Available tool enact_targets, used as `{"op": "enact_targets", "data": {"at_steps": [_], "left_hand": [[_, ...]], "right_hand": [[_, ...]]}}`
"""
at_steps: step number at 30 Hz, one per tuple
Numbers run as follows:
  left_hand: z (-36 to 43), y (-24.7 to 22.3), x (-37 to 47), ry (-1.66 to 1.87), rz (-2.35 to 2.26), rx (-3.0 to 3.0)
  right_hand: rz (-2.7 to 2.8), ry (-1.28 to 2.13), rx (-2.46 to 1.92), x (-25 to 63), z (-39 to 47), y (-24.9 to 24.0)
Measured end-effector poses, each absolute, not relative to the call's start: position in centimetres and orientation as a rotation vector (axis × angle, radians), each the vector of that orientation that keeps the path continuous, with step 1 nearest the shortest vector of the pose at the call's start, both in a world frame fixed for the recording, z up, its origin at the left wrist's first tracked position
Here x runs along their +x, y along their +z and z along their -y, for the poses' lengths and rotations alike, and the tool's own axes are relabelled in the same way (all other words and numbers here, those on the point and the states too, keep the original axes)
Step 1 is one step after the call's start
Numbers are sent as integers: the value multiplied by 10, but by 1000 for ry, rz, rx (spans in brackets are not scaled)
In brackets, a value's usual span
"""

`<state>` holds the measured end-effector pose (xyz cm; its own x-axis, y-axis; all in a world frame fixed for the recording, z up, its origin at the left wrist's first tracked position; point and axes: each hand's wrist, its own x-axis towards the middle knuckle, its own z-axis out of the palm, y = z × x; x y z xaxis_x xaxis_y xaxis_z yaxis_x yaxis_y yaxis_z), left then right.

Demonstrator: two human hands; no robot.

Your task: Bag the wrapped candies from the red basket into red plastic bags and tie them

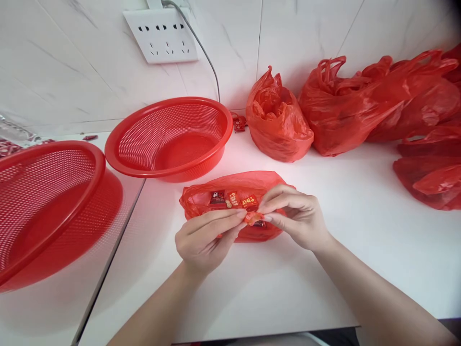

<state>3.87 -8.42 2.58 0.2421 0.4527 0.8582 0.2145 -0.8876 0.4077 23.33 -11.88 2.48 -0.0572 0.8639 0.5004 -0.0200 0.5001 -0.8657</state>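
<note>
Below the round basket lies a red plastic bag (pixel 248 180), its mouth open toward me. Several small wrapped packets (pixel 232 198) in red and dark red, some with yellow lettering, show inside it. Over the bag's near side, my left hand (pixel 209 235) and my right hand (pixel 297 214) meet, thumbs and fingertips pinched. Between them is a small, shiny red-orange piece of plastic (pixel 254 218). I cannot tell whether it is part of the bag or a separate wrapper.
Two red mesh baskets, a round one (pixel 169 173) and a nearer one (pixel 97 163), stand on the left. Along the wall at right sit a knotted red bag (pixel 279 125) and several more full bags (pixel 342 110). A white socket strip (pixel 162 45) with a grey cable is on the wall.
</note>
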Motion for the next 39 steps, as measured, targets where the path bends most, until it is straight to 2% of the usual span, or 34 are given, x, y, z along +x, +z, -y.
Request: {"op": "enact_targets", "data": {"at_steps": [23,39], "left_hand": [[93,30,43,1621,-725,2264],[87,27,42,1616,-632,2304]], "right_hand": [[1580,753,-800,232,121,27],[1596,707,-832,233,120,26]]}}
